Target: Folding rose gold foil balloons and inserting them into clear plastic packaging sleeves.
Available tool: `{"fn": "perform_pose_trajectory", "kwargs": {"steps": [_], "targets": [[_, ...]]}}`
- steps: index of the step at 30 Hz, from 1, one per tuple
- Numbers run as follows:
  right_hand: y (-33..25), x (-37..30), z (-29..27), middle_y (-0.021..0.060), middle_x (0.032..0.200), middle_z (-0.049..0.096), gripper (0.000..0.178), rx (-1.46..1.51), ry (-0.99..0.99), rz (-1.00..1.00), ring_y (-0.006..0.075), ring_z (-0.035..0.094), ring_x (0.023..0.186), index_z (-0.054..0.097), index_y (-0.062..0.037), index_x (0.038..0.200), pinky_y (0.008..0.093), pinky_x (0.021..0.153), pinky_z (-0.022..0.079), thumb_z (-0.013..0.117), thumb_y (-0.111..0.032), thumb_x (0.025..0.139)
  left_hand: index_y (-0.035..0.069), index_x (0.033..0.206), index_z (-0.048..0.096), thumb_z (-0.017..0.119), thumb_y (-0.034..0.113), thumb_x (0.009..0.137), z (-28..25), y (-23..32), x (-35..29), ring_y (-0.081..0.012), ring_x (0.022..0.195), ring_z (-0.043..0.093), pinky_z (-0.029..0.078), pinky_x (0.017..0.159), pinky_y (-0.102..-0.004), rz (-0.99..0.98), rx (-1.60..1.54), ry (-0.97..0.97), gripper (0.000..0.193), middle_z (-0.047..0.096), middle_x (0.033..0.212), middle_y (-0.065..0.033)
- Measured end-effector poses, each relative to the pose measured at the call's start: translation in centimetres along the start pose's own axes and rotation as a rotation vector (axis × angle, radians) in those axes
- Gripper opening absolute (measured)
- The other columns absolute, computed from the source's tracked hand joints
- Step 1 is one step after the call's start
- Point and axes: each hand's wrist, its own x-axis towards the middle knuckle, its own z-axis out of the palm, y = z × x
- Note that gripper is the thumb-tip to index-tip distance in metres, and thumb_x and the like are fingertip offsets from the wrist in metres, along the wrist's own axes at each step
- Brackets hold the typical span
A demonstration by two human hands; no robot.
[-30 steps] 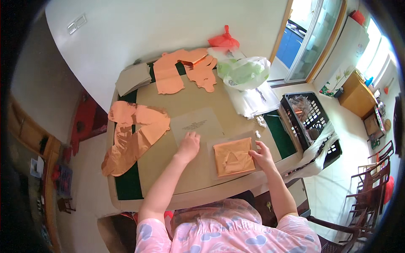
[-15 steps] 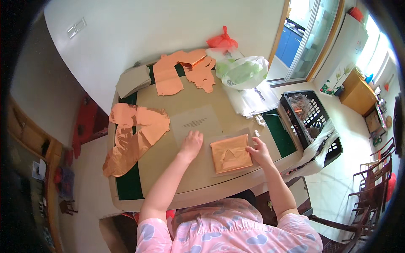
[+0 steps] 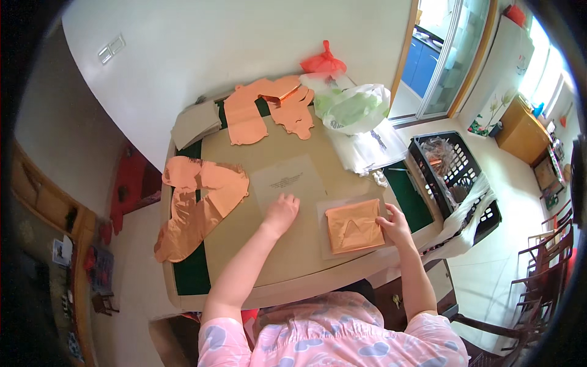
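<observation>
A flat copper-coloured foil balloon, folded square (image 3: 354, 227), lies in a clear bag on the right front of the table. My right hand (image 3: 397, 226) has thumb and fingers closed at the packet's right edge. Left of it, a clear flat plastic bag (image 3: 293, 168) with small dark print lies on the table board. My left hand (image 3: 282, 214) rests at this bag's near edge with its fingers curled together; the fingertips are partly hidden. Unfolded copper-coloured foil balloons lie at the left (image 3: 208, 196) and at the far side (image 3: 244, 119) of the table.
Grey-brown sheets (image 3: 195, 124) are stacked at the far left corner. A white-green plastic bag (image 3: 353, 110), a stack of clear bags (image 3: 370, 150) and a red bag (image 3: 324, 60) sit at the far right. A black crate (image 3: 449, 156) with white strands stands beyond the table's right edge.
The folded packet has slid to the right along with my right hand. My left hand stays at the near edge of the printed clear bag. The whole view has shifted slightly.
</observation>
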Motion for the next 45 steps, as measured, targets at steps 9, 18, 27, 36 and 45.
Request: {"fn": "perform_pose_trajectory", "kwargs": {"steps": [9, 18, 27, 36, 45], "targets": [[0.7, 0.8, -0.5, 0.0099, 0.084, 0.068, 0.059, -0.032, 0.034, -0.054, 0.0125, 0.065, 0.072, 0.042, 0.0022, 0.135, 0.0245, 0.060, 0.050, 0.070, -0.005, 0.083, 0.003, 0.091, 0.064, 0.063, 0.022, 0.083, -2.4, 1.5, 1.4, -0.0312, 0.095, 0.062, 0.057, 0.070, -0.0388, -0.077, -0.085, -0.091, 0.020, 0.064, 0.096, -0.0118], [2.3, 1.9, -0.7, 0.0113, 0.088, 0.069, 0.053, -0.028, 0.016, -0.077, 0.0134, 0.066, 0.073, 0.046, 0.0021, 0.131, 0.0255, 0.061, 0.051, 0.068, -0.002, 0.083, 0.004, 0.091, 0.065, 0.060, 0.015, 0.084, 1.8, 1.5, 3.8, -0.0304, 0.080, 0.067, 0.057, 0.064, -0.0401, -0.011, 0.109, -0.076, 0.014, 0.066, 0.087, -0.0132], [-0.4, 0.7, 0.2, 0.0134, 0.091, 0.070, 0.054, -0.042, 0.022, -0.056, 0.0155, 0.066, 0.078, 0.046, 0.0015, 0.131, 0.0282, 0.066, 0.052, 0.067, -0.004, 0.082, 0.004, 0.090, 0.060, 0.053, 0.007, 0.084, 2.8, 1.1, 2.1, -0.0334, 0.087, 0.064, 0.056, 0.069, -0.0412, -0.006, 0.018, 0.193, 0.010, 0.063, 0.087, -0.0131], [2.6, 2.0, 2.4, 0.0216, 0.118, 0.062, 0.060, -0.052, 0.044, -0.116, 0.0294, 0.061, 0.107, 0.048, -0.0021, 0.133, 0.0368, 0.089, 0.049, 0.072, -0.016, 0.080, 0.006, 0.089, 0.059, 0.056, 0.010, 0.084, -0.8, 2.9, 1.5, -0.0294, 0.092, 0.064, 0.055, 0.072, -0.0404, -0.117, -0.198, 0.066, 0.008, 0.064, 0.090, -0.0128], [1.5, -0.4, 0.9, 0.0009, 0.074, 0.058, 0.059, 0.060, 0.092, -0.120, 0.0068, 0.051, 0.063, 0.048, -0.0014, 0.134, 0.0243, 0.055, 0.042, 0.073, -0.005, 0.081, 0.009, 0.085, 0.058, 0.052, 0.009, 0.084, 0.9, 2.5, 0.4, -0.0284, 0.085, 0.062, 0.053, 0.069, -0.0396, -0.061, -0.036, 0.108, 0.007, 0.060, 0.085, -0.0107]]}}
